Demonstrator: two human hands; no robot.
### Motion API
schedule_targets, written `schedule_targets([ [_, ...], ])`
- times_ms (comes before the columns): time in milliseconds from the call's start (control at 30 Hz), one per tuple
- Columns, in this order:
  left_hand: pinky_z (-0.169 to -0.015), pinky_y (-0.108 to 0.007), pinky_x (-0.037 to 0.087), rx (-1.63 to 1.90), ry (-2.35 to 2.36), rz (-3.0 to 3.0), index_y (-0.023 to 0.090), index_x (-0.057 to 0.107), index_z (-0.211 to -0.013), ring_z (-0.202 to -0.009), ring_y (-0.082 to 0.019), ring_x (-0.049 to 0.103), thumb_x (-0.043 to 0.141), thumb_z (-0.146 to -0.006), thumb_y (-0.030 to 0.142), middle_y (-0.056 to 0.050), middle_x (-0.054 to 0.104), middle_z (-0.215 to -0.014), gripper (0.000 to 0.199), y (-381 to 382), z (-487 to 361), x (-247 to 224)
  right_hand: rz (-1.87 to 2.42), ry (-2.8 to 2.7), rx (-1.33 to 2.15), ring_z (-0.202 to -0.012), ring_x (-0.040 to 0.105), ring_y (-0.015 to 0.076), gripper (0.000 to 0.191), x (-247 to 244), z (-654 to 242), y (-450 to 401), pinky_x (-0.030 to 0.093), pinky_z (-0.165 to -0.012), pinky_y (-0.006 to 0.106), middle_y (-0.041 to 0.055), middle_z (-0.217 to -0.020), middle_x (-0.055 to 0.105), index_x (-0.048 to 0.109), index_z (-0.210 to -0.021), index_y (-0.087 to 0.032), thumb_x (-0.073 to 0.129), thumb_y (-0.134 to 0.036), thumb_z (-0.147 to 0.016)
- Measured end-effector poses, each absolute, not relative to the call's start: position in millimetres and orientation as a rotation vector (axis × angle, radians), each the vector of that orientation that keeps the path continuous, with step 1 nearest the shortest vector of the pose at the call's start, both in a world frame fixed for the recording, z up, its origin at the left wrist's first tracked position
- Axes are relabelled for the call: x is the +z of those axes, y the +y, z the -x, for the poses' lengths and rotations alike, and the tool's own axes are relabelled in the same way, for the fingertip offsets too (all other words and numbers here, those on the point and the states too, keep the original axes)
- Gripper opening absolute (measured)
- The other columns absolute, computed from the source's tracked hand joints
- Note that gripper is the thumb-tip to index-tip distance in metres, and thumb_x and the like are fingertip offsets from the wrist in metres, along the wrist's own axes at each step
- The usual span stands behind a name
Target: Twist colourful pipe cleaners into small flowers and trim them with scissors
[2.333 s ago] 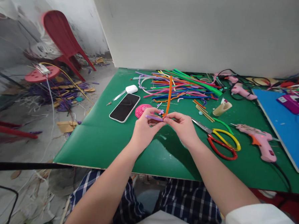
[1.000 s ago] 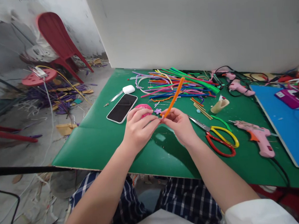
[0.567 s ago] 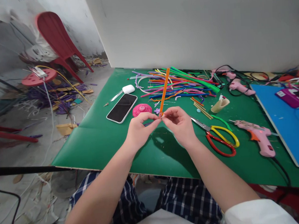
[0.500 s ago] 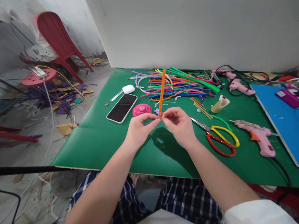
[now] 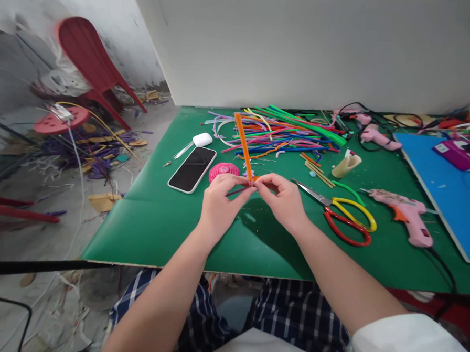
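Over the green table (image 5: 143, 223), my left hand (image 5: 224, 200) and my right hand (image 5: 279, 197) meet fingertip to fingertip. Pinched between them is the lower end of an orange pipe cleaner (image 5: 243, 144), which stands up and leans a little left. A thin dark stem runs under my left fingers; its kind is unclear. Small purple and orange bits show just behind the fingertips, partly covered. Beyond my left hand lies a pink coiled disc (image 5: 223, 170). Scissors (image 5: 339, 212) with red and yellow handles rest right of my right hand.
Several coloured pipe cleaners (image 5: 295, 131) lie heaped at the back. A phone (image 5: 192, 169) and a white case (image 5: 202, 140) are on the left. To the right are a pink glue gun (image 5: 410, 211), a beige cup (image 5: 347, 165) and a blue board (image 5: 449, 196).
The orange pipe cleaner's upper end has swung left, from leaning right to leaning left. Both hands keep nearly the same place, their fingertips still together.
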State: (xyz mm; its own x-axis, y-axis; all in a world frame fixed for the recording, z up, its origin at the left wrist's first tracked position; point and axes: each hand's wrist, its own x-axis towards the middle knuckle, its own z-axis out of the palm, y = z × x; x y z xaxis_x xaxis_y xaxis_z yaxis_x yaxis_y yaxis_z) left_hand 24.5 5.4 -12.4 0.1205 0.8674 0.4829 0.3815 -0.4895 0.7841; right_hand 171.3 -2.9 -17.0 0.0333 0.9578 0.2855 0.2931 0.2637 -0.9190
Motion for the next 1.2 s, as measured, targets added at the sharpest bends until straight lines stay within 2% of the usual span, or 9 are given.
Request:
schedule_targets([
  [133,-0.077,-0.031,0.05,1.302,1.231,-1.704,0.019,0.066,-0.076,-0.078,-0.016,0.063,0.067,-0.07,0.029,-0.002,0.068,-0.079,0.012,5.0,-25.5,-12.3,1.236,-1.568,0.698,-0.077,0.059,0.015,0.012,-19.3,-170.6,-4.0,0.046,-0.073,0.029,0.0019,-0.08,0.063,0.06,-0.077,-0.02,0.053,-0.03,-0.08],
  [333,-0.074,-0.03,0.052,1.262,1.053,-1.387,0.017,0.065,-0.077,-0.075,-0.017,0.065,0.072,-0.064,0.029,-0.002,0.069,-0.077,0.018,9.6,-24.1,-16.6,1.234,-1.514,0.817,-0.078,0.059,0.0149,0.014,-17.8,-170.5,-4.4,0.046,-0.074,0.029,0.0016,-0.081,0.064,0.06,-0.079,-0.021,0.052,-0.033,-0.081],
  [467,-0.071,-0.031,0.052,1.261,1.082,-1.372,0.018,0.066,-0.079,-0.076,-0.018,0.065,0.072,-0.065,0.03,-0.003,0.069,-0.078,0.02,10.5,-23.3,-17.6,1.207,-1.432,0.945,-0.077,0.061,0.0147,0.014,-14.1,-170.4,-4.0,0.047,-0.071,0.029,0.0015,-0.087,0.066,0.064,-0.084,-0.022,0.058,-0.033,-0.077],
  [600,-0.072,-0.03,0.052,1.278,1.111,-1.397,0.017,0.067,-0.076,-0.074,-0.018,0.065,0.071,-0.065,0.031,-0.003,0.07,-0.077,0.019,9.3,-23.2,-15.9,1.236,-1.367,0.984,-0.071,0.061,0.0147,0.013,-13.5,-170.1,-3.1,0.048,-0.068,0.029,0.0011,-0.08,0.067,0.066,-0.077,-0.021,0.066,-0.032,-0.07],
  [833,-0.068,-0.028,0.053,1.269,1.131,-1.381,0.015,0.067,-0.08,-0.071,-0.017,0.066,0.068,-0.069,0.032,-0.003,0.07,-0.074,0.02,6.7,-24.3,-12.2,1.222,-1.341,1.012,-0.069,0.06,0.0133,0.013,-14.5,-169.7,-2.5,0.047,-0.068,0.028,0.0002,-0.075,0.065,0.065,-0.075,-0.02,0.066,-0.032,-0.07],
  [1000,-0.068,-0.029,0.054,1.249,1.083,-1.262,0.014,0.065,-0.08,-0.07,-0.018,0.067,0.07,-0.067,0.031,-0.003,0.07,-0.072,0.023,7.9,-24.8,-13.1,1.198,-1.31,1.114,-0.065,0.058,0.0127,0.016,-16.1,-170.4,-2.0,0.046,-0.062,0.027,-0.0005,-0.072,0.064,0.064,-0.076,-0.02,0.064,-0.036,-0.071],
  [1200,-0.069,-0.029,0.054,1.276,1.067,-1.242,0.015,0.064,-0.081,-0.069,-0.017,0.067,0.07,-0.067,0.03,-0.002,0.07,-0.072,0.021,8.4,-26.3,-14.4,1.166,-1.28,1.161,-0.071,0.061,0.0143,0.014,-19.5,-171.4,0.8,0.048,-0.07,0.03,0.0003,-0.074,0.066,0.066,-0.077,-0.02,0.065,-0.033,-0.07],
])
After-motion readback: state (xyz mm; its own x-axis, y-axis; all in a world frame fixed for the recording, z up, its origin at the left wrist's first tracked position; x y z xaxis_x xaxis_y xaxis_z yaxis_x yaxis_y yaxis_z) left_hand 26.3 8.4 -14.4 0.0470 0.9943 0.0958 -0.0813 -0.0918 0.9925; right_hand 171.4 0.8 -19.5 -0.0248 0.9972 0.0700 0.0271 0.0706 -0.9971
